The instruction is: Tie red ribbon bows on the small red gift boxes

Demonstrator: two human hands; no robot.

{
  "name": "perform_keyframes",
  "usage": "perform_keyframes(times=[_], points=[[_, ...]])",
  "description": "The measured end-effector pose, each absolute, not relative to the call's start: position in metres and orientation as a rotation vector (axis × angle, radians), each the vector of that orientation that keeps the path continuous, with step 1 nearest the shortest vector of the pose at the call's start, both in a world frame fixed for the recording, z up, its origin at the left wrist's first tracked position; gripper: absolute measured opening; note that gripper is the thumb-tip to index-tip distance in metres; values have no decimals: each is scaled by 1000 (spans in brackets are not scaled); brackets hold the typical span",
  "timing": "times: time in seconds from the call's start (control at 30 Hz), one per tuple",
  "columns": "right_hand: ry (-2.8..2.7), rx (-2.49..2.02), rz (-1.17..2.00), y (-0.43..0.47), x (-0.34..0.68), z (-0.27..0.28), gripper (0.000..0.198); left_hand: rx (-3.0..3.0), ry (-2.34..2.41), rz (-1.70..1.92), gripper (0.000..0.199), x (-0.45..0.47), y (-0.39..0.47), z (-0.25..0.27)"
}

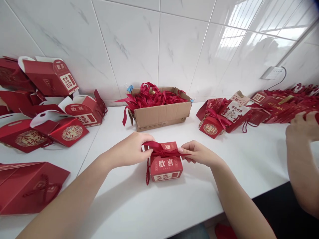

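In front of me on the white table stands a small red gift box with pale characters on its side and a twisted cord hanging at its left. A dark red ribbon lies across its top, knotted in the middle. My left hand pinches the ribbon's loop at the left of the box. At the right, my right hand has the ribbon's other side between thumb and fingers, with a short end sticking out past them. Both hands are closed, close to the box's upper edges.
Behind the box, a cardboard box full of red ribbons stands against the tiled wall. Several red gift boxes are piled at the left. More gift boxes stand at the right, where another person's hand reaches in.
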State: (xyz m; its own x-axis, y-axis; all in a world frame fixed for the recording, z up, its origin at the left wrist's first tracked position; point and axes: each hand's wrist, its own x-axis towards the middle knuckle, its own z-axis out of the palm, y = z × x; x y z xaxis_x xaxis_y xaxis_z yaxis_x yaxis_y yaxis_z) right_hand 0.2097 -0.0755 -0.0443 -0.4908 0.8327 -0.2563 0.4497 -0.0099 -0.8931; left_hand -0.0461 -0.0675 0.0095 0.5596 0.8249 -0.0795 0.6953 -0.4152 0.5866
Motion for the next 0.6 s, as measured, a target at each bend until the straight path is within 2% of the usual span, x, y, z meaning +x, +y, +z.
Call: perform_keyframes(times=[0.1, 0.27, 0.37, 0.6], points=[[-1931, -1336, 1481, -77, 210, -43, 48, 2270, 1208, 287, 14, -44, -68, 8], [-1935, -1335, 1452, -78, 210, -44, 27, 2265, 1206, 251, 11, -41, -70, 9], [-1884, -1308, 1496, -79, 210, -44, 24, 2233, 1198, 275, 10, -41, -70, 9], [-1833, -1181, 1501, -79, 211, -44, 27, 2134, 1351, 397, 31, -45, -65, 3]])
